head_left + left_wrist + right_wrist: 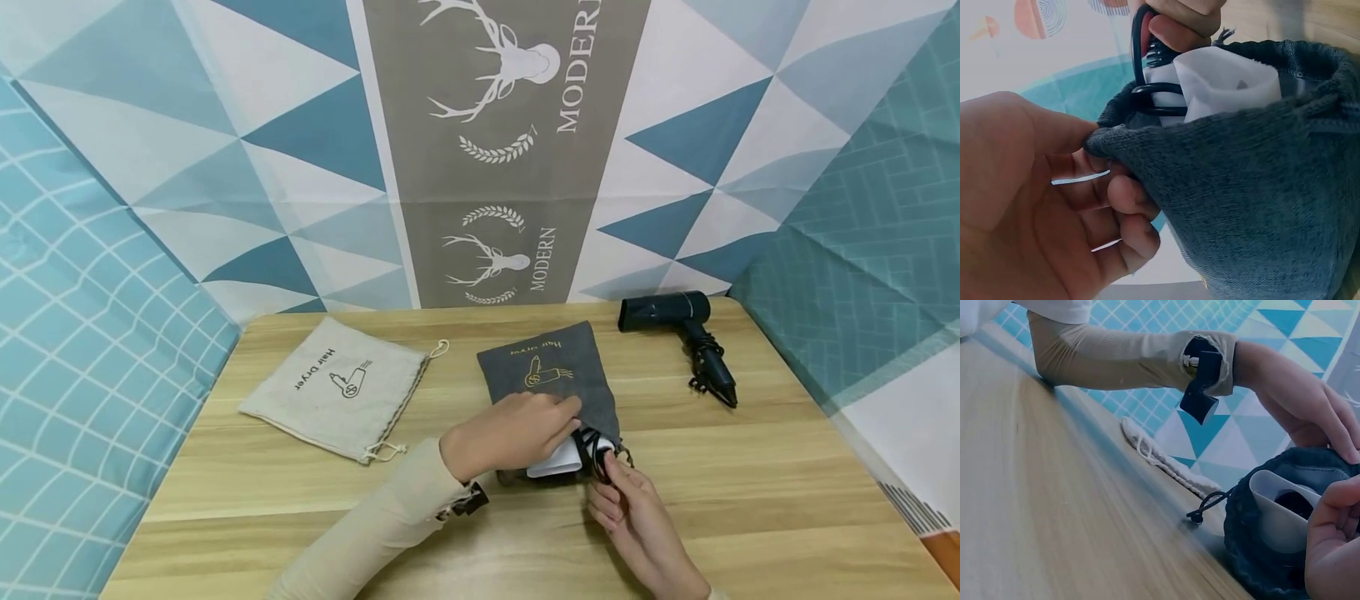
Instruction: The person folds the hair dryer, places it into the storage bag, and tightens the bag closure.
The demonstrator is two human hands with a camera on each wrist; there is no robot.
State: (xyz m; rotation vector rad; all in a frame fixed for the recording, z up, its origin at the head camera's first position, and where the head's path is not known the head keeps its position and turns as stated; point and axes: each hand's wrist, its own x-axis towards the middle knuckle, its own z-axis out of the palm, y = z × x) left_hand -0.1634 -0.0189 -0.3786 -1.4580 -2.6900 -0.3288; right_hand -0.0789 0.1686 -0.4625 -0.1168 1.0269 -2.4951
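A dark grey drawstring bag (596,379) printed "Hair Dryer" lies on the table, its mouth toward the person. My left hand (513,429) pinches the rim of that mouth and lifts it; the left wrist view shows thumb and fingers on the cloth edge (1113,139). Inside the bag sits a white hair dryer (557,461), only its hollow white end (1282,515) showing. Looped black cord (597,452) lies beside it at the opening. My right hand (637,510) grips the cord at the mouth's right side. Most of the dryer is hidden by the bag.
A beige drawstring bag (337,387), also printed "Hair Dryer", lies flat at the left of the wooden table (450,542). At the back right lies a dark hair dryer (667,312) with its cord wrapped round the handle. Patterned cloth walls (315,158) stand behind.
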